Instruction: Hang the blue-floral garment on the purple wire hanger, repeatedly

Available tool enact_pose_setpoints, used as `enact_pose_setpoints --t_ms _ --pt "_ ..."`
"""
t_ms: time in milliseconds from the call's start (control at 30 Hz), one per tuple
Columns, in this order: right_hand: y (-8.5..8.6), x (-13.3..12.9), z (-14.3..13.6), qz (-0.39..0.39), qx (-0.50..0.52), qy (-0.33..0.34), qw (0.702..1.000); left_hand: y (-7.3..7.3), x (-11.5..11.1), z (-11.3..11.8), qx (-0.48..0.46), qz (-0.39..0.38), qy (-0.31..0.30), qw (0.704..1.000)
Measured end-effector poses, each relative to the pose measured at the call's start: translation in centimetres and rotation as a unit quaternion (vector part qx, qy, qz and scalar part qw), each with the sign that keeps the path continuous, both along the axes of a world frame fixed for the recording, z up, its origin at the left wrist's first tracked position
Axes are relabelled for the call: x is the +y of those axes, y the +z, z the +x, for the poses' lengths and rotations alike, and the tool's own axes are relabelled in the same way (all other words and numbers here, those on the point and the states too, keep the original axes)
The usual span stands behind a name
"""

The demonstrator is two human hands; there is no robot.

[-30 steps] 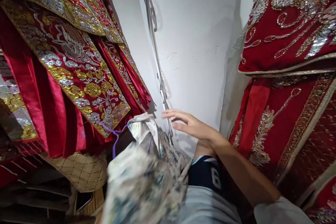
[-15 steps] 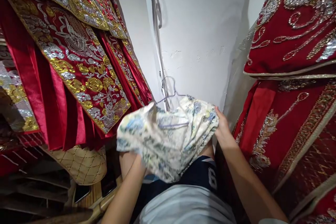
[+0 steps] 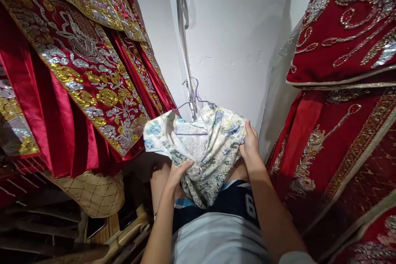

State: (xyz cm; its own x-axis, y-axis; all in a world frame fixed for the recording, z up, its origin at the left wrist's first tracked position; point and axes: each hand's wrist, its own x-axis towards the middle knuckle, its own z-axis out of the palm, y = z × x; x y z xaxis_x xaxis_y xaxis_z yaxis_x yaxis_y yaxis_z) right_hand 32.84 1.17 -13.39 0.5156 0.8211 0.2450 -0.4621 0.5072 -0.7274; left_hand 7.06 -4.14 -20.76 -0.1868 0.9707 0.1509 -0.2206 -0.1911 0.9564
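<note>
White-and-blue floral cloth blouse: here it is, on the hanger, between both hands!
Thin purple hanger: hook up, crossbar inside the neckline.
Left hand: nearly closed, thumb pinching the front, fingertips hidden.
Right hand: closed on the sleeve edge.
Handling: light, even tension keeps those shoulders seated; hard tugs could slip one.

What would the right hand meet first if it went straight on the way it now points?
The patterned garment, whose side edge the right hand holds; beyond that cloth, probably the white wall, though one view leaves depth unclear.
</note>
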Motion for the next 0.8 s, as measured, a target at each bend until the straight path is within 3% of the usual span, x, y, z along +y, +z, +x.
enact_pose_setpoints --t_ms 100,167,200,267,333,400,433,533,667,800 --pt "-2.9 -1.8 0.7 -0.041 -0.025 -0.150 0.988 -1.5 -0.7 1.6 0.003 -0.018 -0.026 0.999" --pt "-3.9 -2.6 0.7 -0.049 -0.079 -0.203 0.975 -2.1 -1.0 2.4 0.000 -0.015 -0.010 1.000" --pt "-4.0 -3.0 0.5 -0.046 -0.127 -0.178 0.975 -2.1 -1.2 2.7 0.005 -0.014 -0.004 1.000" --pt "-4.0 -3.7 -0.5 -0.038 -0.262 -0.002 0.964 -2.0 -1.6 3.2 0.024 -0.004 0.012 1.000" --pt "-3.9 -4.4 -2.0 -0.045 -0.402 0.221 0.887 -1.5 -2.0 3.7 0.042 0.013 0.026 0.999" --pt "-4.0 -5.1 -3.9 -0.066 -0.493 0.319 0.807 -1.0 -2.4 4.0 0.051 0.030 0.032 0.998" --pt "-4.2 -5.4 -4.7 -0.072 -0.516 0.322 0.791 -0.8 -2.6 4.1 0.052 0.034 0.032 0.998" --pt "-4.5 -5.8 -6.2 -0.053 -0.529 0.305 0.790 -0.3 -3.0 3.4 0.047 0.034 0.035 0.998" --pt "-4.4 -5.8 -6.4 -0.029 -0.529 0.310 0.790 0.0 -3.3 2.0 0.049 0.035 0.048 0.997" --pt "-4.5 -5.7 -6.2 -0.049 -0.537 0.323 0.778 -0.1 -3.3 2.1 0.048 0.040 0.027 0.998"
